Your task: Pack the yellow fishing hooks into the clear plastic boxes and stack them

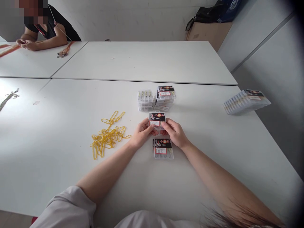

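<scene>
A small flat clear plastic case (157,117) with a black, white and red label is held up between my two hands. My left hand (142,133) grips its left side, thumb on the front. On the right side my right hand (175,131) pinches it the same way. The fingers behind the case are mostly hidden. Just below my hands, more labelled cases (163,148) lie on the table, one overlapping another. Beyond my hands stand two stacks of similar cases: the left stack (145,100) shows small yellowish items in compartments, and the right stack (165,98) has a label facing up.
A loose pile of yellow rubber bands (108,137) lies left of my hands on the white table (71,177). A leaning row of cases (247,102) stands near the right edge. Across the table, a person (51,34) rests both forearms beside orange strands (65,50).
</scene>
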Tool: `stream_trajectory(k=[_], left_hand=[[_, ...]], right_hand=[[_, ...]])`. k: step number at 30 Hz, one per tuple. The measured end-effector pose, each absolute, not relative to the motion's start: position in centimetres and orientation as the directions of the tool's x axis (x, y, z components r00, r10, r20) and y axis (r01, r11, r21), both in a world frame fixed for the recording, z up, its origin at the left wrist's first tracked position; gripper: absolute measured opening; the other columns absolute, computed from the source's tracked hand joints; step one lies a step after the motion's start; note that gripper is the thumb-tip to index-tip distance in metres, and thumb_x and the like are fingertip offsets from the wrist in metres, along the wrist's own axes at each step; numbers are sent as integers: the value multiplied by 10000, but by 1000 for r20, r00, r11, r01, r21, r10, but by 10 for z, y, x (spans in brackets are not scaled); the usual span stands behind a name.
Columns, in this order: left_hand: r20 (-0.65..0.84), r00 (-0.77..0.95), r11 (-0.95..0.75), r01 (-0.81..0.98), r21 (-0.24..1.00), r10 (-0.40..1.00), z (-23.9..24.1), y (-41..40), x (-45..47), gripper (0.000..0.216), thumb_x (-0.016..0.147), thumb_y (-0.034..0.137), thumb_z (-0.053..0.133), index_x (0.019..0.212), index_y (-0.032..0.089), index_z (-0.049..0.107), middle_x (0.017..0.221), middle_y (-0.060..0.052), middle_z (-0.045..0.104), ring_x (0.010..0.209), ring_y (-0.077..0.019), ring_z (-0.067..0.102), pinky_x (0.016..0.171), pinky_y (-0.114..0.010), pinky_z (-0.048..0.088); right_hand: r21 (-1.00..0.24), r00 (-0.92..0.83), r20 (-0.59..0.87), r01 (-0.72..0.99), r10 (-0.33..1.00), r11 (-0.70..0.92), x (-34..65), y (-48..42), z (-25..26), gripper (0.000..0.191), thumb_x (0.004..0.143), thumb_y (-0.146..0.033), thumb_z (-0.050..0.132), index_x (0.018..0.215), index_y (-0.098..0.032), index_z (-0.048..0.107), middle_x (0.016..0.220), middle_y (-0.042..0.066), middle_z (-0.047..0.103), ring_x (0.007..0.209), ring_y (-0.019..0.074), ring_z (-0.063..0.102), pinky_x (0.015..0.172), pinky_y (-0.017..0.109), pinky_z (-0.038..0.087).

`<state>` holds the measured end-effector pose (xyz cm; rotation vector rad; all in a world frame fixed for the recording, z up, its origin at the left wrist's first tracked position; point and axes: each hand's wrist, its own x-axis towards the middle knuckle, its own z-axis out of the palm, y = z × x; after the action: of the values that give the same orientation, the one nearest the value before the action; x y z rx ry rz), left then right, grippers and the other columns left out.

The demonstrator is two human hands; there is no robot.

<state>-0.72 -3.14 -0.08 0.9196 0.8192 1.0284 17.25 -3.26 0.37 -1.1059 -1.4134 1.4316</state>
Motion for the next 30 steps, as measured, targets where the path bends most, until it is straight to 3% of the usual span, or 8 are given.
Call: stream_trajectory(k=[9,15,27,30], left_hand=[[-155,292,258,-358,897,944,2,-33,-5,357,773,432,810,887,153,617,671,22,621,635,-85,571,662,-223,452],[-169,288,274,-377,885,943,3,-32,-5,389,766,469,809,879,143,631,689,9,637,620,-89,576,649,-230,453],[-162,255,253,-380,890,953,4,-31,-5,366,840,488,728,890,135,649,710,-13,626,607,-105,564,618,-252,458],[-160,243,247,-388,888,957,5,-31,-5,388,832,504,731,897,130,650,725,-13,627,608,-95,559,618,-240,468]], right_hand=[[-999,-285,-33,40,958,-23,172,-32,2,340,960,-544,558,936,-218,650,820,5,677,737,160,606,671,273,521],[-998,-284,-27,57,958,-11,172,-33,3,361,962,-540,553,1037,-215,690,870,14,683,782,162,607,681,266,536],[-997,-282,-46,68,958,-27,171,-34,6,389,946,-578,553,1061,-229,681,933,35,715,854,196,650,709,301,561],[-1000,-297,-17,28,955,-9,171,-35,4,432,926,-539,611,1245,-249,582,927,28,698,837,188,655,710,298,547]])
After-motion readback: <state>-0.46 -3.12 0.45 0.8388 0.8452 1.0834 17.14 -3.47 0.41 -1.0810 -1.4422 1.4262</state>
